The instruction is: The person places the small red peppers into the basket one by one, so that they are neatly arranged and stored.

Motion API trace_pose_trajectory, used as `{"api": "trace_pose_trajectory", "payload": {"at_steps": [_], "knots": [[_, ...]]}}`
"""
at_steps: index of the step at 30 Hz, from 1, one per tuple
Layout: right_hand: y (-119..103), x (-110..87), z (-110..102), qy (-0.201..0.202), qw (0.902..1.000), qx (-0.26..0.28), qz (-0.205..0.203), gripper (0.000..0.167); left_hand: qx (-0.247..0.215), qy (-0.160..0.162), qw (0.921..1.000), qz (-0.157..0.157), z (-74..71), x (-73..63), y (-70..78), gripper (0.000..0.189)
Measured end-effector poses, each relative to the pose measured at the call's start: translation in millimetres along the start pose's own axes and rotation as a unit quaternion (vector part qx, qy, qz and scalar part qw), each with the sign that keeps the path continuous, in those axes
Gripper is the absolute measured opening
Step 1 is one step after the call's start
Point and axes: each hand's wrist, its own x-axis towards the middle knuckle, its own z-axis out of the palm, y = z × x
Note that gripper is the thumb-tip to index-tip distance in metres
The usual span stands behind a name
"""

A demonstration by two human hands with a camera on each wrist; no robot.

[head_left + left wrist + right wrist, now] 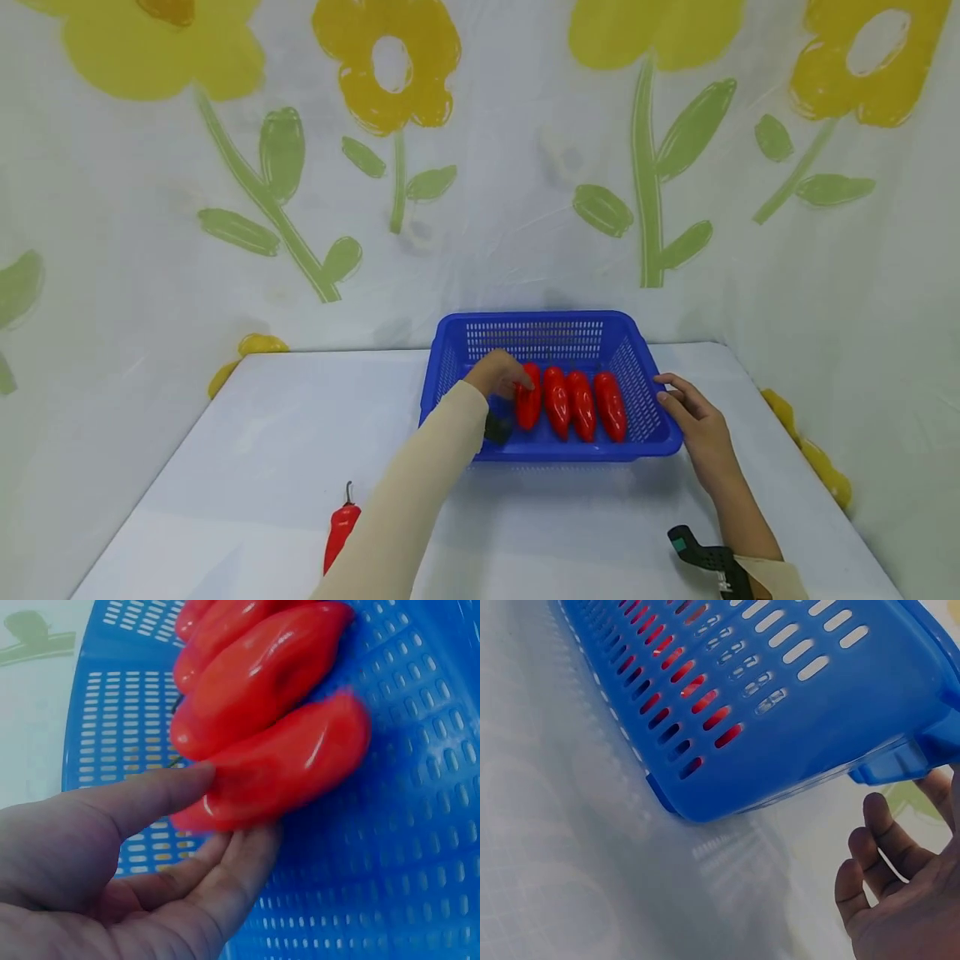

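Note:
In the head view my left hand point(498, 373) reaches into a blue plastic basket point(551, 451) and pinches the leftmost red chili pepper point(300, 765) between thumb and fingers. Several more glossy red peppers point(557, 400) lie side by side to its right, close against it. My right hand point(697, 421) holds the basket's right rim with thumb and index finger. The right wrist view has its other fingers point(889, 825) loosely bent below the rim, apart from the basket wall.
Another red pepper point(341, 529) with a dark stem lies on the white table point(300, 433) at front left, partly hidden by my left sleeve. Behind the basket rises a pale curtain point(495, 208) printed with yellow flowers.

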Motion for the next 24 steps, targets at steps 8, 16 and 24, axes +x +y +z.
{"api": "trace_pose_trajectory", "payload": {"at_steps": [8,16,24], "knots": [[-1.3,3.3,2.6,0.000,0.9999,0.008,-0.008,0.051,0.041,0.024,0.9988,-0.013,3.1,1.8,7.9,0.039],[-0.1,5.5,6.2,0.001,0.9999,0.006,-0.015,0.050,0.017,0.050,0.9986,0.010,-1.6,-11.2,6.0,0.040],[-2.5,-1.0,-2.7,0.002,1.0000,-0.001,-0.009,0.051,0.013,0.054,0.9984,0.010,3.5,-16.3,4.9,0.039]]}}
